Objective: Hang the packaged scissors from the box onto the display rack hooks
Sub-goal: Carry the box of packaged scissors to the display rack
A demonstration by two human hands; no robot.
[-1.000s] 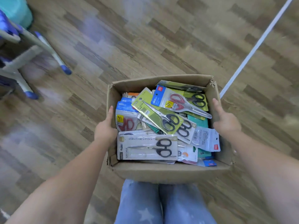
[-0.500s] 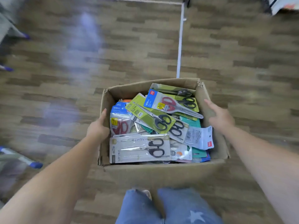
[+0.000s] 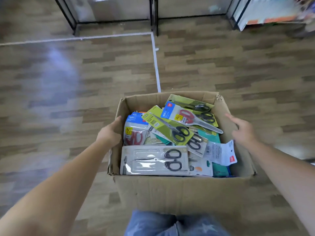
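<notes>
The packaged scissors (image 3: 170,133) lie heaped in an open cardboard box (image 3: 179,193), flat blister cards overlapping at all angles; a grey card with black-handled scissors (image 3: 154,160) sits on top at the near edge, a lime-green card (image 3: 168,127) crosses the middle, and a blue-headed card with red handles (image 3: 185,115) rests toward the far right corner. The box is off the floor, in front of the person's legs, and none of the packs has been lifted out yet.

The step in hand looks like carrying the box toward the display. To do it well, I would keep the box level so the loose cards do not slide out, and set it down near the rack before picking any pack.

The left hand (image 3: 109,133) presses flat against the outside of the box's left wall, fingers straight. The right hand (image 3: 243,132) lies with fingers stretched along the right wall's rim, touching it or just beside it; blur hides which.

Beyond, black metal frames (image 3: 153,16) stand on the wood-pattern floor (image 3: 85,82), crossed by a white line (image 3: 156,65).
</notes>
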